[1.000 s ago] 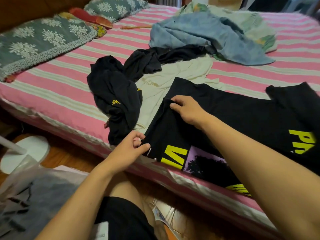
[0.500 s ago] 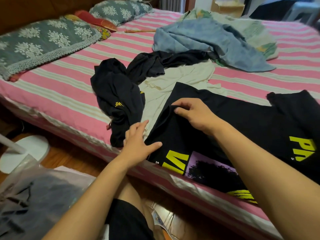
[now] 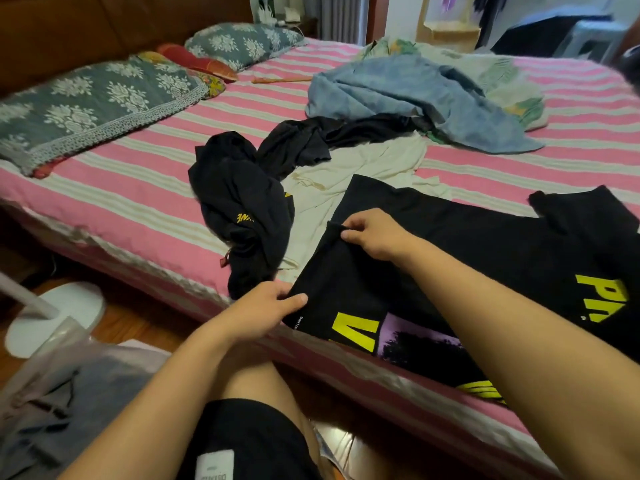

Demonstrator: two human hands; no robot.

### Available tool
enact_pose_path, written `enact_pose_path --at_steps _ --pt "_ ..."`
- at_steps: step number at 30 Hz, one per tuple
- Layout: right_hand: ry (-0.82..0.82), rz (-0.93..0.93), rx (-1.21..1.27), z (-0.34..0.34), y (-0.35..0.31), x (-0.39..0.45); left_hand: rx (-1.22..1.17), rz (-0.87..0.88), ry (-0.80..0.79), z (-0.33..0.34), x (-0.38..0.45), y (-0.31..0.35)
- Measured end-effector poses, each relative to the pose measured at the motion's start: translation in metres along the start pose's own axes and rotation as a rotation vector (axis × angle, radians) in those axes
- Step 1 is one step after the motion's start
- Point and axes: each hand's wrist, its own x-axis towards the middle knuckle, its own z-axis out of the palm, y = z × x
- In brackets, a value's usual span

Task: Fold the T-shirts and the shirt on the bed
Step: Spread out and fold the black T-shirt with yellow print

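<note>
Black printed T-shirt (image 3: 450,258) lies spread flat at the near edge of the bed (image 3: 131,199), print side up, its hem end toward the person — laid out so a straight fold can be made. The right hand (image 3: 372,233) pinches a small ridge of cloth on the shirt's left edge between thumb and fingertips, and the left hand (image 3: 268,308) grips the bottom corner nearest the bed edge, thumb on top. Held at two points along one side, that edge can be kept taut and lifted as a single line; this looks like the first lengthwise fold, just being set up and not yet turned over.

Beside it on the left sits a crumpled black T-shirt (image 3: 242,216) with a bit of yellow lettering showing, and a cream garment (image 3: 349,174) lies partly under the spread shirt. Behind them lie another dark garment (image 3: 311,140) and a light blue shirt (image 3: 426,102), all unfolded — most of the task seems to remain. Pillows (image 3: 90,102) rest at the head of the bed, well apart from the clothes.
</note>
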Motion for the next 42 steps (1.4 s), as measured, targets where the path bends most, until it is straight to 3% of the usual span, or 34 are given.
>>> enact_pose_path --at_steps 3,6,14,17,19,20,23,25,27,29,31,32,35,39,40,42 --pt "-0.064 0.074 -0.149 0.037 0.020 0.014 0.043 -0.141 0.088 0.016 0.006 -0.015" --pt "-0.029 0.079 -0.162 0.048 0.029 0.006 0.089 -0.247 0.136 0.025 0.007 -0.021" --pt "-0.100 0.134 -0.454 0.001 0.078 -0.041 0.088 -0.234 0.215 0.013 -0.003 -0.032" --pt "0.000 0.155 -0.424 0.009 0.085 -0.044 0.233 -0.269 0.303 0.024 0.001 -0.027" --pt "0.098 0.146 -0.465 0.021 0.083 -0.046 0.477 -0.277 0.420 0.038 0.005 -0.019" --pt "0.175 0.119 -0.491 0.027 0.082 -0.051 0.586 -0.214 0.506 0.046 0.007 -0.015" --pt "0.441 0.008 -0.448 0.034 0.084 -0.092 0.678 0.262 0.610 0.071 0.021 0.002" --pt "0.536 -0.069 -0.445 0.032 0.093 -0.143 0.776 0.441 0.498 0.088 0.041 0.012" --pt "0.543 -0.054 -0.527 0.025 0.120 -0.200 0.865 0.336 0.294 0.102 0.062 0.013" --pt "0.473 0.146 -0.628 0.007 0.161 -0.257 0.968 0.211 0.204 0.111 0.080 0.003" --pt "0.293 0.409 -0.686 -0.024 0.203 -0.313 1.021 0.183 0.218 0.116 0.088 -0.006" --pt "0.203 0.456 -0.700 -0.038 0.221 -0.339 1.016 0.174 0.231 0.116 0.090 -0.007" --pt "0.058 0.371 -0.795 -0.073 0.246 -0.399 1.019 0.138 0.212 0.117 0.090 0.000" --pt "0.129 0.346 -0.813 -0.104 0.263 -0.449 1.087 0.014 0.170 0.122 0.083 0.019" --pt "0.174 0.367 -0.769 -0.109 0.266 -0.457 1.092 0.054 0.212 0.130 0.079 0.028" --pt "0.235 0.385 -0.729 -0.111 0.270 -0.465 1.100 0.336 0.269 0.158 0.070 0.041"
